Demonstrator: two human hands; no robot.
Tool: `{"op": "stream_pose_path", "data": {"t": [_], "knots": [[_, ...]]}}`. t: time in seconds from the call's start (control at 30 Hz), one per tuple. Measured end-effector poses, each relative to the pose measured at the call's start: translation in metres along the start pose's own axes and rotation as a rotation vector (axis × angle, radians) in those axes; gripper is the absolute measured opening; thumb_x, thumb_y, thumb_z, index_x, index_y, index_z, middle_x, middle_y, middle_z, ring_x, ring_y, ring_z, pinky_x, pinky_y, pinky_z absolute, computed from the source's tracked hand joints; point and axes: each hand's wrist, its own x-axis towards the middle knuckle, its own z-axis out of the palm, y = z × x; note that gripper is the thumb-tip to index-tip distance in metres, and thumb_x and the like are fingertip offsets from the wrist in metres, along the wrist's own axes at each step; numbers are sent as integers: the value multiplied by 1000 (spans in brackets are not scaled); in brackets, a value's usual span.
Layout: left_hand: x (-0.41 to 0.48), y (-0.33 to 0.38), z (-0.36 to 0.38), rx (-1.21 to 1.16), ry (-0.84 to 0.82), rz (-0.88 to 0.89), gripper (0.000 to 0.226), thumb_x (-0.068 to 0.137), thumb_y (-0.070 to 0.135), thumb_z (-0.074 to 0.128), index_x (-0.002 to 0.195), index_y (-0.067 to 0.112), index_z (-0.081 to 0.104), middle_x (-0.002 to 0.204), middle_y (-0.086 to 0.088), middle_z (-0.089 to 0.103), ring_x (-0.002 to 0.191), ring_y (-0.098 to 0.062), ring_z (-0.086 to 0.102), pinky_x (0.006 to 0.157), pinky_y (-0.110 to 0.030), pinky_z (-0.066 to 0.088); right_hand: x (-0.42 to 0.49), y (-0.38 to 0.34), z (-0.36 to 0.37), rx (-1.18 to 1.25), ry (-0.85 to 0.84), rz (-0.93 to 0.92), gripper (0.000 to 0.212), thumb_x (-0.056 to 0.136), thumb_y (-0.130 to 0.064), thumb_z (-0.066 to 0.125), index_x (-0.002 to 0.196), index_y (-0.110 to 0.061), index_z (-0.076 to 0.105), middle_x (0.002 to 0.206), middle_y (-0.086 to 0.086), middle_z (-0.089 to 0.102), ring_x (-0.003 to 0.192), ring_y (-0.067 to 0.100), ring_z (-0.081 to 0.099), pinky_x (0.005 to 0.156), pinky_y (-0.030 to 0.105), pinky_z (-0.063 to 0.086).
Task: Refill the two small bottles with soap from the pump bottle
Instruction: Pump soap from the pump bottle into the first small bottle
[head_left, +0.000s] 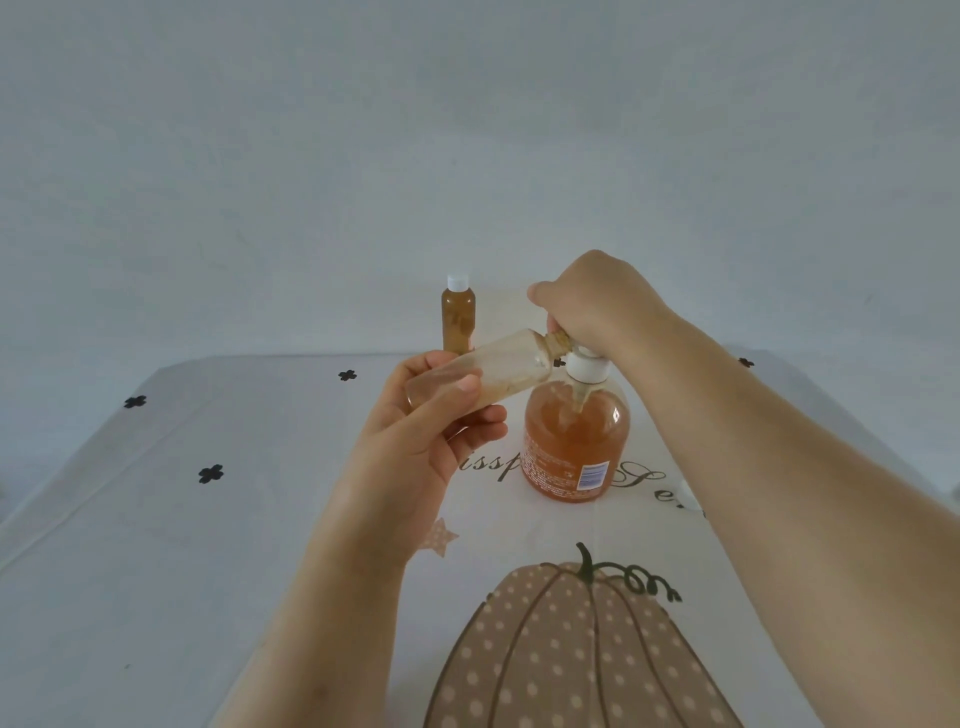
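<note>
Left hand (415, 441): raised above the table (208, 545), fingers and thumb wrapped round the open small bottle.
Capped small bottle (458, 317): stands upright at the far edge of the table, amber to the shoulder, white cap on. This one looks finished.
Open small bottle (483, 379): held tilted, with its neck up against the pump's spout. It is mostly clear, with only a streak of soap along the lower wall and at the neck, so filling seems barely begun.
Pump bottle (576, 441): upright on the table, still largely full of orange soap.
Right hand (597, 306): on top of the pump head, fingers curled down over it, apparently pressing.
Left to do: fill this second bottle, then cap it and set it down.
</note>
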Motion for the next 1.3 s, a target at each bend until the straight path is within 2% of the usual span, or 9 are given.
{"op": "stream_pose_path", "data": {"t": [0.17,0.4,0.5,0.57,0.7,0.9,1.1,1.2,1.3], "knots": [[1,1,1,-9,11,-5,24,82,5,70,100,10,56,91,-9,68,75,-24,64,70,-30,56,-6,-5,-4,-19,13,8,27,92,-25,52,90,-9,74,83,6,71,65,23,59,55,28,39],[2,2,0,-78,-57,-5,17,84,10,63,101,11,60,99,-11,67,82,-26,66,75,-32,57,-18,-18,-19,-76,16,-8,24,91,-18,51,87,-9,72,63,4,65,53,22,58,55,24,40],[2,1,-1,-94,-87,-16,16,86,11,61,102,12,59,100,-10,67,85,-26,65,78,-32,56,-21,-21,-24,-153,21,-31,20,90,-15,51,81,-10,68,78,3,71,56,21,58,55,24,38],[1,2,-1,-94,-89,-20,15,86,11,61,101,12,60,99,-9,68,85,-26,65,78,-32,56,-21,-22,-23,-175,14,-28,19,89,-13,50,75,-11,63,80,3,72,56,21,57,55,24,37],[1,2,0,-90,-62,-28,11,83,12,64,94,14,66,97,-9,68,83,-25,66,77,-32,57,-21,-23,-21,-128,-43,26,23,90,-13,50,83,-8,70,64,6,67,52,22,56,56,25,41],[1,-1,1,-55,-23,-24,32,82,12,65,111,3,57,91,-7,69,79,-25,66,74,-32,57,-15,-17,-15,-43,-49,76,27,90,-19,50,95,-8,73,69,7,64,57,24,54,60,27,41],[5,-2,-2,-33,-10,-34,22,79,11,63,100,8,57,88,-8,69,74,-23,67,70,-31,58,-5,-6,-3,-13,-13,57,29,89,-23,51,94,-8,75,82,6,71,64,23,57,60,30,42],[7,-3,-2,-30,-6,-35,23,79,11,63,101,7,56,86,-7,70,73,-23,67,68,-30,57,-2,-3,0,2,-8,44,30,88,-25,52,93,-7,75,90,8,75,67,25,60,63,31,45],[5,-4,-2,-26,-9,-31,22,78,10,64,98,9,56,86,-7,69,73,-23,67,68,-30,57,-4,-1,0,8,1,35,30,89,-26,52,93,-7,75,90,9,75,65,24,59,62,31,44]]}}
